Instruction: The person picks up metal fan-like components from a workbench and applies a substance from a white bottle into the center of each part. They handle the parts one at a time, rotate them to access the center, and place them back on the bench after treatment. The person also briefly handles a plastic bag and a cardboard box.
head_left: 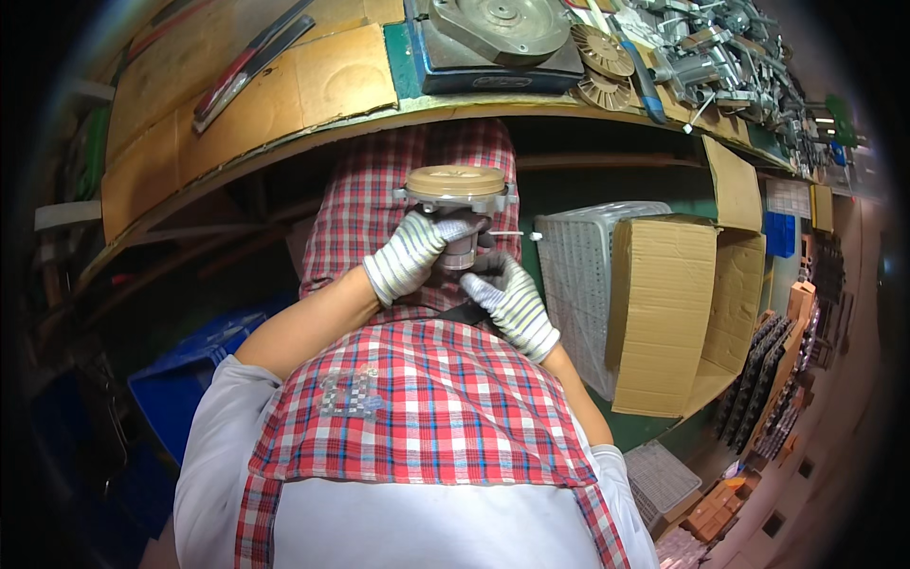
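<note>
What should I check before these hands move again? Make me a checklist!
1. Left hand gloved: ok, striped glove on.
2. Right hand gloved: ok, striped glove too.
3. Metal part held: ok, the left hand grips it below its wide rim.
4. Right hand gripping too: cannot tell; its fingers are by the lower end.
5. Tan disc on top: ok, looks about level.
6. Blue-handled tool away from the bench edge: not ok, its handle reaches it.

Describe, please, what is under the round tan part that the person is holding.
Under the round tan part is a grey metal flange, then a narrower cylindrical body. The left hand covers some of this body; that portion cannot be seen.
</note>
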